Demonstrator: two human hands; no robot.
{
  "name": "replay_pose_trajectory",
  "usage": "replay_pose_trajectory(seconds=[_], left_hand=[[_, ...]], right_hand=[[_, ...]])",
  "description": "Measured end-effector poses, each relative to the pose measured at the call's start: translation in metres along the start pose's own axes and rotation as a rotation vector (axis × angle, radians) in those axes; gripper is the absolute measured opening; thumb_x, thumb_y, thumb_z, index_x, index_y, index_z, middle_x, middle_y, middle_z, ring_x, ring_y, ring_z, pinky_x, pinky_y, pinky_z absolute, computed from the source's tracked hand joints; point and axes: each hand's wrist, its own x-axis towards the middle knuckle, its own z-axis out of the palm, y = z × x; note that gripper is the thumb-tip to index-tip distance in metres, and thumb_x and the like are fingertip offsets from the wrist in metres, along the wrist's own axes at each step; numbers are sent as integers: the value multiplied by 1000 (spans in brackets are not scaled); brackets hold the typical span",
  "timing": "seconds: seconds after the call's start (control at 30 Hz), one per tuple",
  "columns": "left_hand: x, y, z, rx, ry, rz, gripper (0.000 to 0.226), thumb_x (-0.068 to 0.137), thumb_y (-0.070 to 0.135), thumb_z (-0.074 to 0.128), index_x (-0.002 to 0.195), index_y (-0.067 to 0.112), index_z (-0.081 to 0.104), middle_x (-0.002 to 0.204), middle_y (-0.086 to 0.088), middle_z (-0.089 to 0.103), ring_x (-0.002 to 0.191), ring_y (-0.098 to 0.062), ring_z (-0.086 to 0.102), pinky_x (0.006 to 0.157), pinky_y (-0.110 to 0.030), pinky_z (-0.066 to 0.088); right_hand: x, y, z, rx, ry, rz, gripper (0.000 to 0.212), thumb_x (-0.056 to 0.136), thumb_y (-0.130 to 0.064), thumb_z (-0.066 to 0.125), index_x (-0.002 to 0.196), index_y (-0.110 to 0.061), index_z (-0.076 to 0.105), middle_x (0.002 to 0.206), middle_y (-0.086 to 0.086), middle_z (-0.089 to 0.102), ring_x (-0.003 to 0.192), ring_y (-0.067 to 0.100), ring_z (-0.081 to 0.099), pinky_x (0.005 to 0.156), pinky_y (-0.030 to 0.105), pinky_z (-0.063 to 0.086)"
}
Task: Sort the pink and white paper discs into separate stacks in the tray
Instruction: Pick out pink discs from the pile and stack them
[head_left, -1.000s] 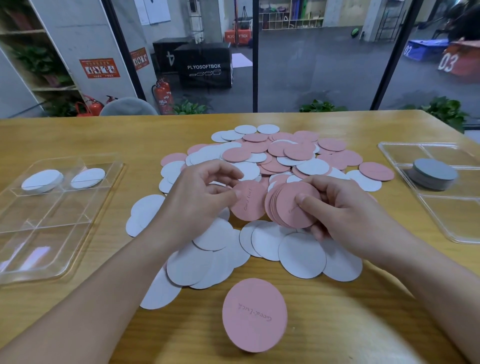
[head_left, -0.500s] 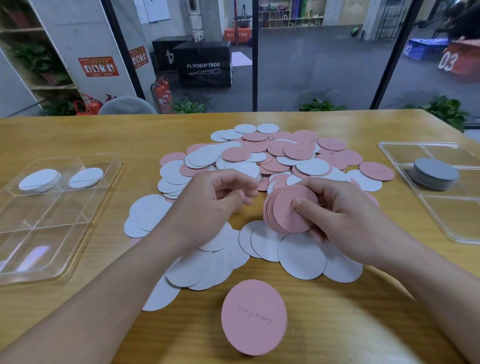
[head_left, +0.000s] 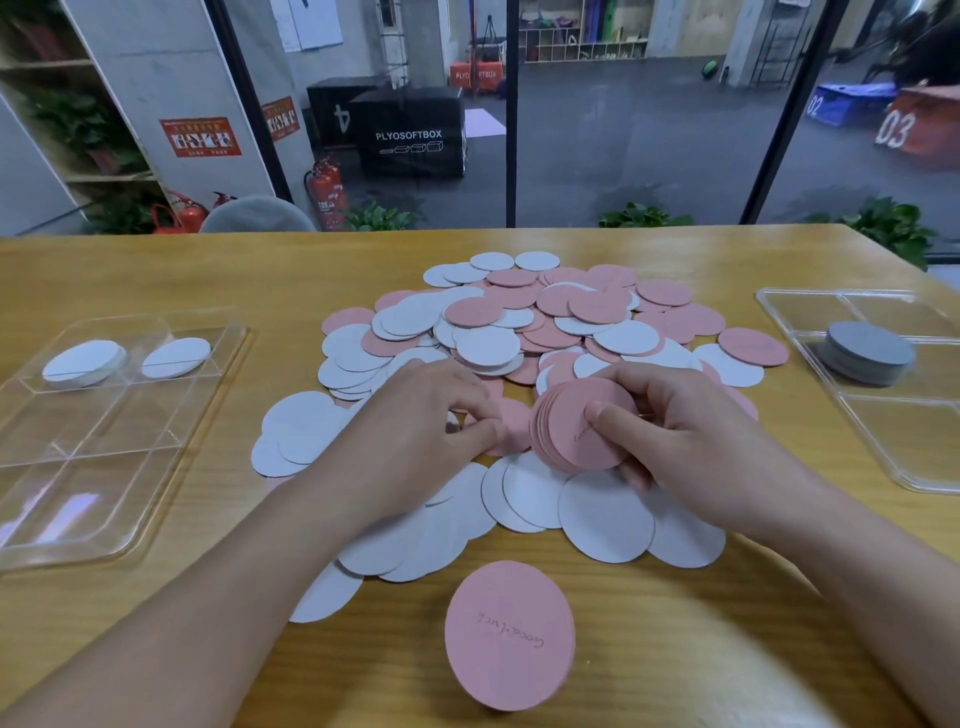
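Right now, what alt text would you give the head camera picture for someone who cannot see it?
A person's right hand holds a stack of pink discs while the left hand pinches one more pink disc, above a pile of pink and white discs on a wooden table. Clear trays sit at both sides.

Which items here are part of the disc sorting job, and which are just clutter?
In the job:
- pink stack gripped in right hand
- pink disc pinched by left hand
- mixed pile on the table
- near pink disc
- left tray holding white discs
- right tray holding a grey-looking stack

Lying about:
- fire extinguisher
- black box
- plants
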Motion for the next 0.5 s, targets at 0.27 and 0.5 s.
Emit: replay_pose_trajectory(seconds=[0.27,0.5], left_hand=[[1,0,5,101,10,-72,29,95,62,75,118,46,70,113,23,54,117,-6,43,92,-25,38],[-2,7,5,-5,38,-69,24,97,40,79,113,40,61,107,21,59,109,0,51,79,-19,40]], right_hand=[[1,1,0,4,16,2,21,110,-24,61,103,-6,70,63,4,59,54,19,54,56,32,41],[2,2,0,14,15,2,21,111,-23,61,103,-6,70,58,1,57,53,18,53,55,27,41]])
